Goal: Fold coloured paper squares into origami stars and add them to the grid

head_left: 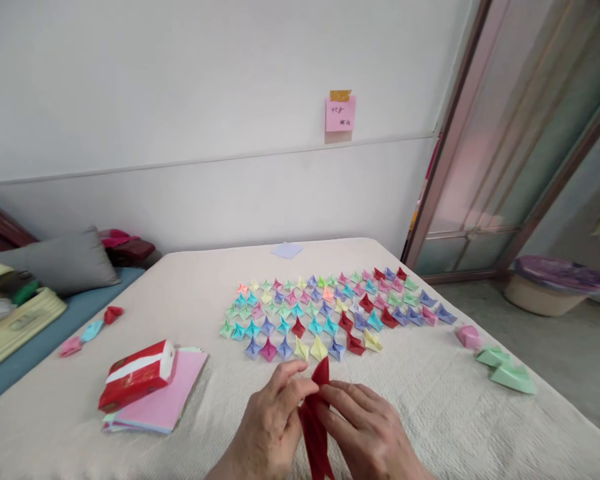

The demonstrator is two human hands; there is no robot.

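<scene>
A folded strip of dark red paper (316, 437) stands lengthwise between my hands at the bottom middle, its pointed tip facing away from me. My left hand (275, 417) pinches its left side near the tip. From the right, my right hand (365, 427) presses its fingers against the same paper, with the thumb hidden. Just beyond my fingers, rows of small folded paper boats (319, 348) in many colours cover the middle of the padded white surface.
On the left, a red tissue pack (139, 375) lies on a stack of coloured paper (187, 383). Larger folded pieces rest near the right edge, including a green one (514, 378), and a red one (113, 315) at left. A pale sheet (287, 250) lies near the wall.
</scene>
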